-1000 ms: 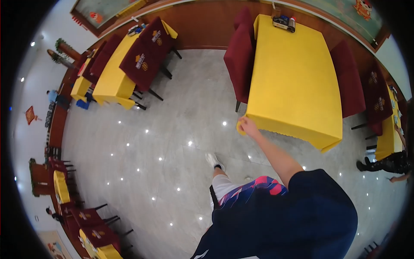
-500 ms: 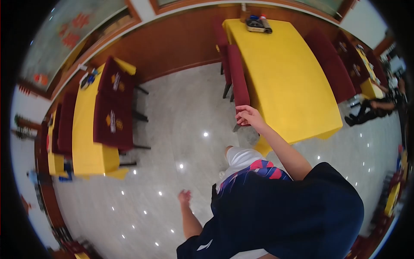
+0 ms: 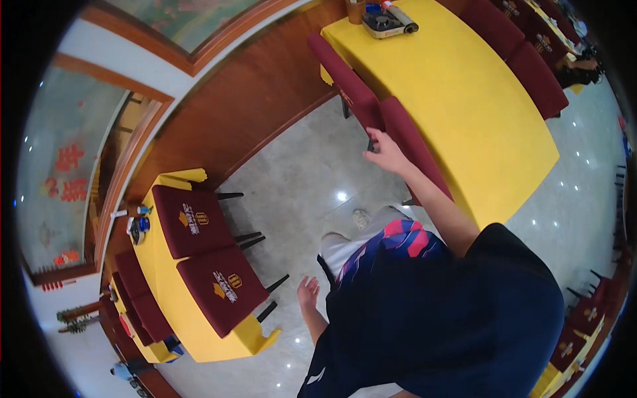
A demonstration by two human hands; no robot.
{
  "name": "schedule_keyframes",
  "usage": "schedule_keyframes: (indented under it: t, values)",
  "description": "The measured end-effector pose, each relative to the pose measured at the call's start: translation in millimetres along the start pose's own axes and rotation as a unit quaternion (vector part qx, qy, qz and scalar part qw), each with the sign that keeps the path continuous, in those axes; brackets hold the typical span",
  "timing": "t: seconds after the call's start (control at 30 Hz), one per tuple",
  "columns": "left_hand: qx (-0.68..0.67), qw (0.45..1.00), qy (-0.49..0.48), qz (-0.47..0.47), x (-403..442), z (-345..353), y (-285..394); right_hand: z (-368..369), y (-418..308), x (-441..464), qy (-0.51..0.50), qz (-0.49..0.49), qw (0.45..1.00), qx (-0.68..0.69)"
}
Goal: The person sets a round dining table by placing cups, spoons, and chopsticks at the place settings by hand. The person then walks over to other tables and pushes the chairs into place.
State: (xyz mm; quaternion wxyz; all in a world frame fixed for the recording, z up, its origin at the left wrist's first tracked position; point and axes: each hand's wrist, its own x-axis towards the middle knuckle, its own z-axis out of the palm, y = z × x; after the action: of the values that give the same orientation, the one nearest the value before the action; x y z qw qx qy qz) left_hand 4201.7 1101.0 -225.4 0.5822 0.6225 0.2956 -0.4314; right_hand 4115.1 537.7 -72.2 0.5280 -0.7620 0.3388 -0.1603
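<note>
My right hand (image 3: 388, 152) is stretched out in front of the near maroon chair back (image 3: 413, 142), fingers apart and nothing held; whether it touches the chair is unclear. Beyond that chair lies the yellow-covered table (image 3: 464, 86). Lower and to the left, my left hand (image 3: 308, 292) hangs over the grey floor, fingers spread with nothing in them. A second maroon chair back (image 3: 345, 79) stands beside the same table, nearer the wall.
A portable stove (image 3: 388, 23) sits at the table's wall end. To the left, two maroon chairs (image 3: 222, 288) stand against another yellow table (image 3: 162, 265). A wooden wall (image 3: 245, 86) runs behind. A partly seen person (image 3: 580, 69) is at the upper right.
My view has swung and moved closer to the wall and the chairs. My right hand has left the tablecloth corner it was at and opened beside the chair. My left hand has come into view.
</note>
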Motion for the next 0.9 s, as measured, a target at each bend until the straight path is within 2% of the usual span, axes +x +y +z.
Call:
schedule_keyframes:
  t: [0.03,0.07,0.13,0.2,0.27,0.33,0.4,0.43,0.47,0.53,0.6,0.67,0.8,0.87,0.9]
  values:
    - [-0.020,1.000,-0.003,-0.014,1.6,6.4,11.3,3.8,-8.7,19.0,0.041,-0.044,0.990,-0.127]
    - [-0.041,0.999,-0.006,-0.026,9.8,12.6,29.1,7.6,-19.8,36.7,0.044,-0.035,0.990,-0.130]
    - [-0.050,0.999,-0.006,-0.014,37.4,20.0,76.7,16.3,-41.9,72.9,0.141,-0.023,0.948,-0.284]
    - [-0.056,0.998,-0.004,-0.002,71.0,21.1,122.3,15.4,-44.5,103.3,0.180,-0.009,0.917,-0.356]
    - [-0.026,0.999,-0.021,0.042,127.4,28.5,194.4,21.7,-44.1,129.1,0.168,0.066,0.918,-0.352]
    - [0.013,0.998,0.017,0.061,168.9,72.2,284.8,33.7,-38.2,151.1,0.155,0.118,0.910,-0.366]
    - [0.056,0.994,-0.031,0.092,219.4,108.4,359.5,39.5,-38.3,160.7,0.145,0.184,0.873,-0.428]
    - [0.095,0.992,-0.050,0.068,238.0,132.6,393.1,40.5,-34.6,163.8,0.159,0.190,0.867,-0.432]
    - [0.135,0.987,-0.073,0.052,240.4,175.9,441.2,42.1,-28.5,170.4,0.173,0.206,0.869,-0.416]
    - [0.054,0.985,-0.161,0.027,260.5,261.5,511.0,46.0,-25.2,187.7,0.194,0.254,0.856,-0.407]
    - [0.191,0.948,-0.246,0.067,251.6,362.5,565.7,51.7,-32.4,195.5,0.216,0.286,0.845,-0.397]
    - [0.256,0.902,-0.339,0.073,244.8,456.8,603.0,58.4,-30.5,201.2,0.228,0.316,0.838,-0.383]
    - [0.311,0.853,-0.414,0.069,210.2,622.0,615.2,57.5,-30.9,199.5,0.253,0.315,0.832,-0.380]
    - [0.371,0.842,-0.380,0.097,182.5,687.4,604.9,51.6,-43.7,201.7,0.287,0.338,0.826,-0.349]
    - [0.413,0.807,-0.413,0.091,183.1,712.5,597.3,45.8,-37.0,202.0,0.299,0.340,0.823,-0.345]
